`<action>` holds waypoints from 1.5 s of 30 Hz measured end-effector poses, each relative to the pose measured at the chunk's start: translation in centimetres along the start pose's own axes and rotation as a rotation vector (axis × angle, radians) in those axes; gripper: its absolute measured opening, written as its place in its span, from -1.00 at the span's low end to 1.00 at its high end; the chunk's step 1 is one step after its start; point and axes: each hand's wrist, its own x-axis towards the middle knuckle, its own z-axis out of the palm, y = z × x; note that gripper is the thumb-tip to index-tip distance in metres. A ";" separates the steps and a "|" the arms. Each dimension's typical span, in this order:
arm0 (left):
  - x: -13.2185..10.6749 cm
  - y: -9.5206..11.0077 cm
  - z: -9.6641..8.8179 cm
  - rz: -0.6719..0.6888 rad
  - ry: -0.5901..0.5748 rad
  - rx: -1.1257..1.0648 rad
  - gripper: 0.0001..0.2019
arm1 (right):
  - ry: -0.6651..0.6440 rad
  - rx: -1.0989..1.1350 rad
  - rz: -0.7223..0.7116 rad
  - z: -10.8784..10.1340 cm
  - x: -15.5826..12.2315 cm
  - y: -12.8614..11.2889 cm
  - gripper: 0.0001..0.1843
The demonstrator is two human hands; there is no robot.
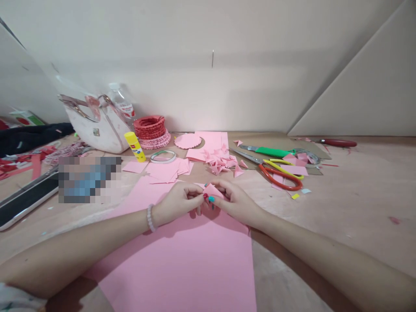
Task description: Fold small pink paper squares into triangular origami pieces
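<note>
Between my two hands is a small folded piece of pink paper [212, 190], pinched at its edges. My left hand [182, 199], with a beaded bracelet at the wrist, grips its left side with thumb and fingers. On the other side my right hand [235, 200] presses it between thumb and fingers. Both hands are just above a large pink sheet [182, 264] spread on the table. Beyond them lies a pile of small folded pink paper triangles [222, 161]. Square pink paper pieces [167, 170] are stacked left of that pile.
Scissors with orange and yellow handles [282, 175] and a green-handled cutter [274, 151] lie right. Left stand a yellow glue stick [135, 147], tape roll [163, 156], red paper rings [149, 127], white handbag [97, 130] and bottle [122, 104]. A red-handled tool [339, 142] lies far right.
</note>
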 end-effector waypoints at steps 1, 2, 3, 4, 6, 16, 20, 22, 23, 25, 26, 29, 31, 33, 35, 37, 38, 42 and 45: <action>0.0 -0.1 0.0 -0.008 -0.008 -0.009 -0.78 | -0.027 -0.023 0.064 -0.1 -0.1 -0.3 -0.77; 0.0 -0.2 0.1 -0.016 -0.019 -0.025 -0.78 | -0.029 -0.033 0.127 -0.1 -0.3 -0.5 -0.73; -0.1 -0.3 0.1 -0.025 -0.030 -0.043 -0.77 | -0.011 -0.037 0.177 -0.2 -0.4 -0.7 -0.71; -0.1 -0.3 0.2 -0.034 -0.037 -0.061 -0.77 | -0.007 -0.040 0.201 -0.2 -0.5 -0.9 -0.70; -0.2 -0.3 0.4 -0.051 -0.039 -0.091 -0.76 | 0.012 -0.038 0.223 -0.3 -0.5 -0.8 -0.71; -0.5 0.5 0.7 -0.139 -0.052 -0.178 -0.79 | 0.055 -0.004 0.049 -0.4 0.2 0.2 -0.84; -0.5 0.4 0.6 -0.125 -0.065 -0.163 -0.82 | 0.046 0.004 0.042 -0.4 0.3 0.2 -0.84; -0.4 0.3 0.6 -0.118 -0.063 -0.157 -0.82 | 0.066 -0.024 0.037 -0.4 0.3 0.3 -0.83; -0.3 0.3 0.7 -0.118 -0.059 -0.157 -0.83 | 0.076 -0.037 0.035 -0.4 0.3 0.3 -0.82; -0.2 0.3 0.7 -0.130 -0.051 -0.161 -0.83 | 0.084 -0.043 0.029 -0.4 0.4 0.4 -0.81; -0.2 0.3 0.7 -0.139 -0.048 -0.161 -0.83 | 0.081 -0.034 0.025 -0.4 0.4 0.4 -0.81; -0.2 0.2 0.6 -0.160 -0.043 -0.144 -0.82 | 0.059 -0.001 0.020 -0.4 0.4 0.5 -0.78; -0.2 0.1 0.6 -0.165 -0.037 -0.128 -0.83 | 0.059 0.009 0.028 -0.4 0.4 0.5 -0.76; -0.2 0.1 0.5 -0.165 -0.010 -0.121 -0.83 | 0.056 0.025 0.030 -0.4 0.4 0.4 -0.76; -0.2 0.1 0.4 -0.153 0.040 -0.124 -0.83 | 0.041 0.060 0.038 -0.3 0.4 0.3 -0.77; -0.1 0.2 0.4 -0.130 0.094 -0.132 -0.83 | 0.047 0.083 0.093 -0.2 0.4 0.4 -0.74; -0.1 0.2 0.3 -0.117 0.111 -0.131 -0.83 | 0.064 0.084 0.129 -0.2 0.4 0.4 -0.73; -0.2 0.3 0.4 -0.089 0.129 -0.106 -0.81 | 0.126 0.061 0.172 -0.1 0.4 0.6 -0.70; -0.2 0.2 0.4 -0.086 0.125 -0.106 -0.83 | 0.088 0.076 0.166 -0.2 0.4 0.6 -0.68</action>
